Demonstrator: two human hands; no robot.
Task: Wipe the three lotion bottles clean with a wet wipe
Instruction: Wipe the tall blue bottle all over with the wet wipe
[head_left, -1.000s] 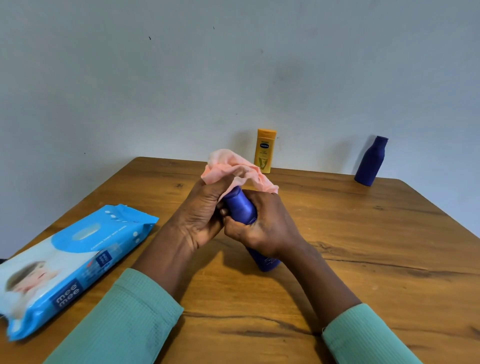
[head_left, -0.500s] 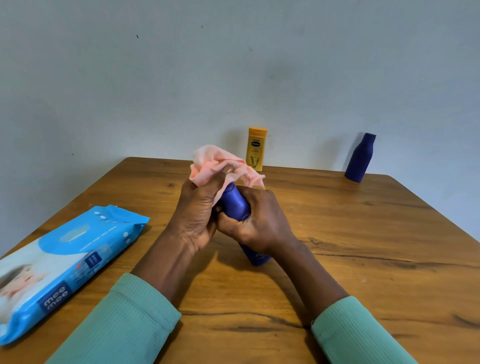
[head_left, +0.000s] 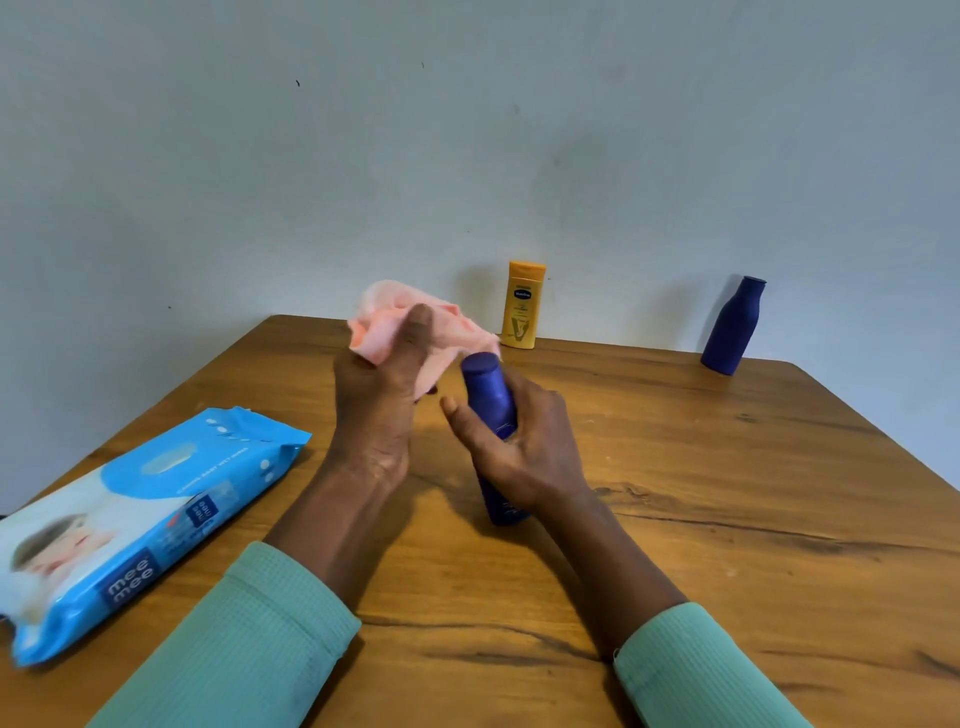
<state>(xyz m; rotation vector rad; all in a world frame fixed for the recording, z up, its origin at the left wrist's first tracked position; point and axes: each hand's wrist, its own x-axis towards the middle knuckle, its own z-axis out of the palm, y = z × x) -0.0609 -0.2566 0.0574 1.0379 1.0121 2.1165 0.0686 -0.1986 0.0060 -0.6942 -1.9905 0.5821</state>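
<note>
My right hand grips a dark blue lotion bottle around its middle, its base resting on the wooden table and its cap tilted away from me. My left hand holds a crumpled pink wet wipe just left of the bottle's cap, apart from it. A yellow lotion bottle stands upright at the table's far edge against the wall. A second dark blue bottle stands upright at the far right corner.
A blue pack of baby wipes lies flat on the table's left side, close to my left forearm. A pale wall rises directly behind the table's far edge. Bare wood shows to the right of my right arm.
My left hand has lifted the wipe off the bottle's cap and moved left. The cap, covered before, is now exposed. My right hand keeps its grip on the bottle.
</note>
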